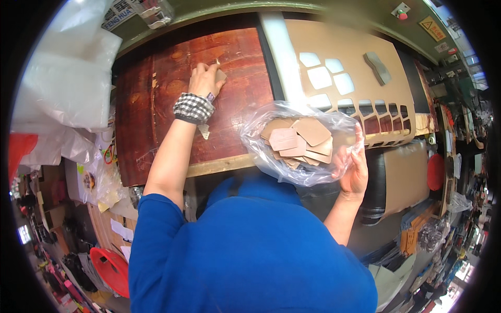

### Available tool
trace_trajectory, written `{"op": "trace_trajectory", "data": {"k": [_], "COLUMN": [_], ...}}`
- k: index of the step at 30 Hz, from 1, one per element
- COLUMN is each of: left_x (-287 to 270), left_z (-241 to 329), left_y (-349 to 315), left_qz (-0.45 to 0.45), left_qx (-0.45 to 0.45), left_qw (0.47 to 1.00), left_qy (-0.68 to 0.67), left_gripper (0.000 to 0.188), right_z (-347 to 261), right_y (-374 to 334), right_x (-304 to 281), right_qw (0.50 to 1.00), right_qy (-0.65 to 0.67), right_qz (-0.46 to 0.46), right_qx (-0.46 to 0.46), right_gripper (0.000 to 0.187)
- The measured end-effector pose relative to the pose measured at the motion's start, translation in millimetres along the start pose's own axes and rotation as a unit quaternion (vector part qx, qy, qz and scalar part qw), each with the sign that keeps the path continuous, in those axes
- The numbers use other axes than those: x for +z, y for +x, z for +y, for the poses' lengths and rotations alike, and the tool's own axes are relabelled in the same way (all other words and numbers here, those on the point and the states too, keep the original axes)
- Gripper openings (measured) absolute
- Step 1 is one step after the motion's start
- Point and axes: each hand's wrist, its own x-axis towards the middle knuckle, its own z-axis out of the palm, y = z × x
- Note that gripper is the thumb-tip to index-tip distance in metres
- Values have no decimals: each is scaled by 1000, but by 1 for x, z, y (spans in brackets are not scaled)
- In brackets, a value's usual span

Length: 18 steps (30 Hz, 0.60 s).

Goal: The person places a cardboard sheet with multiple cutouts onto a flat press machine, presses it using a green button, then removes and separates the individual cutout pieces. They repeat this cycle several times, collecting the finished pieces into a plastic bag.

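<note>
Sheeting of milky plastic (62, 88) hung in folds at the far left, and below it, near the lower edge, stood a red plastic object (110, 272) with a rounded rim. Next came a reddish-brown wooden board (156, 99), scuffed and grained, with a paler front edge. Over it reached the left hand (203, 81), a black-and-white checked cuff (193, 108) round its wrist. Its fingers were bent inward, thumb and fingertips nearly together on a small tan piece (221, 76); whether that piece was resting on the wood or raised off it could not be told. A torn pale scrap (204, 131) lay on the board just beside the cuff. Further right, a clear bag (254, 148) gaped upward in front of the person's blue shirt (250, 250), with flat, angular tan pieces (311, 131) heaped inside, one of them pinker. At the bag's right side the right hand (353, 172) had the thin rim between thumb and raised fingers, partly seen through the film. Beyond lay a tan sheet (349, 44) pierced by angular cut-outs, a wavy grey block (377, 69) on top.
</note>
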Motion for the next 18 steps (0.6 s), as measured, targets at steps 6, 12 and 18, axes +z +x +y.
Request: {"op": "trace_trajectory", "data": {"k": [6,12,18], "left_x": [-41,1,9], "left_z": [79,102,101], "left_y": [-53,-87,-118], "left_qz": [64,98,4], "left_qx": [173,166,38], "left_qw": [947,960,951], "left_qy": [-262,-201,-306], "left_gripper": [50,86,28], "right_z": [-8,-7,21], "right_y": [-2,16,64], "right_x": [-1,-8,20], "right_qw": [992,983,957], "right_qy": [-120,-65,-245], "right_qz": [9,-160,-117], "right_qx": [31,66,106], "right_gripper": [75,44,52]}}
